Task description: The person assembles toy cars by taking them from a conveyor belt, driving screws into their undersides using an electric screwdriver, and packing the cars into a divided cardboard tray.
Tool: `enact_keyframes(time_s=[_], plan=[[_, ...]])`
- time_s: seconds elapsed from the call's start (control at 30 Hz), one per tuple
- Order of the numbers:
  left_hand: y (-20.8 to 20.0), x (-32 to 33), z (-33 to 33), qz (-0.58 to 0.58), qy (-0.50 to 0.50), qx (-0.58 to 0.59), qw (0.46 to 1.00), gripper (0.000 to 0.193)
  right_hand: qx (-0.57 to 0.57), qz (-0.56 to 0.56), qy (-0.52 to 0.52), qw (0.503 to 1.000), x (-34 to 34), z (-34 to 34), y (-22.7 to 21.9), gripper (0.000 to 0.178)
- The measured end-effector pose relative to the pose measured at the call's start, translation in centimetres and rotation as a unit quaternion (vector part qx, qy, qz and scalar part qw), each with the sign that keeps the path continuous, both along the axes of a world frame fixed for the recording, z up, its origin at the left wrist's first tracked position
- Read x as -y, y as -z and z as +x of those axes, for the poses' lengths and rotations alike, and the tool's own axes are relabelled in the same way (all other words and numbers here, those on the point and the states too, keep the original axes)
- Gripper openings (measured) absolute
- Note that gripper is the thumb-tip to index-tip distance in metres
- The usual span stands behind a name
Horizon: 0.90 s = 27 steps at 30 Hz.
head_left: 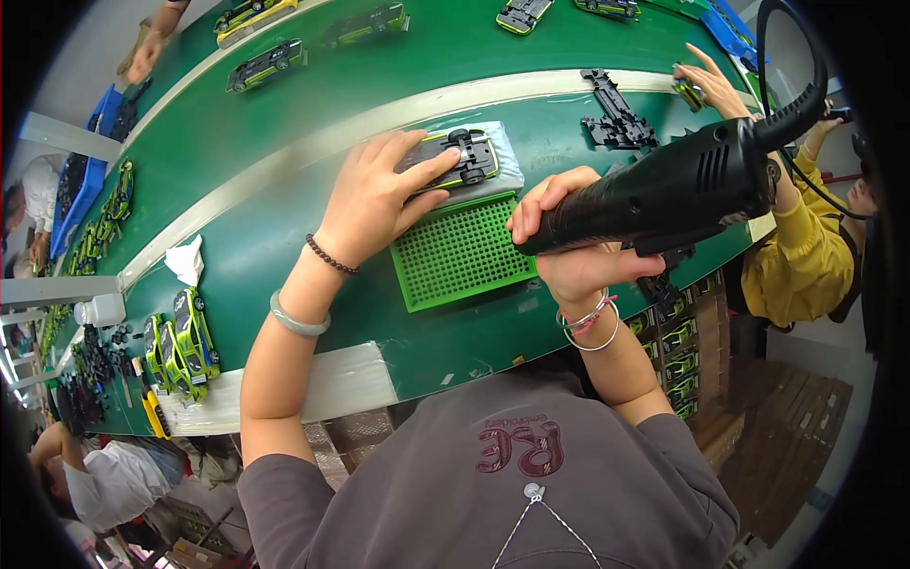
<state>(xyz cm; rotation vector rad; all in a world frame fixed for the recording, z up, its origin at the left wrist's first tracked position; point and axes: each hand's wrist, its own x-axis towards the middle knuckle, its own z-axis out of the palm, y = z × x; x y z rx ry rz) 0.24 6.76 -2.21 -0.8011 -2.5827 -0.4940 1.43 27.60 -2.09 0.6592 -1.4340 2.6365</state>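
A toy car (477, 152) lies wheels-up on a pale blue pad (510, 161), its black underside showing. My left hand (381, 190) is closed over the car's left part, thumb and fingers steadying it there. In my right hand (566, 242) is a black electric screwdriver (654, 190), gripped to the right of the car. Its cord rises at the upper right; I cannot make out its bit. Between my hands sits a green perforated tray (464, 254), just nearer me than the pad.
Black chassis parts (616, 114) lie beyond the screwdriver. Several green toy cars (192, 332) and a yellow-handled tool (154, 412) are at the left. More cars (265, 64) lie beyond the pale strip. A co-worker's hand (716, 85) holds a car at the right; boxed cars (681, 365) sit below the table edge.
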Motion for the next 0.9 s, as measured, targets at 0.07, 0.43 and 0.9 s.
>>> enact_keyframes(time_s=[0.07,0.43,0.9], plan=[[0.0,0.1,0.0,0.003,0.003,0.002,1.0,0.042,0.007,0.005,0.004,1.0,0.1,0.2,0.0,0.11],[0.1,0.1,0.0,0.006,0.001,0.001,1.0,0.041,0.039,0.087,0.005,0.995,0.4,0.4,0.1,0.103],[0.0,0.5,0.2,0.002,0.001,0.0,1.0,0.042,0.01,0.096,0.018,0.995,0.4,-1.4,-3.0,0.105]])
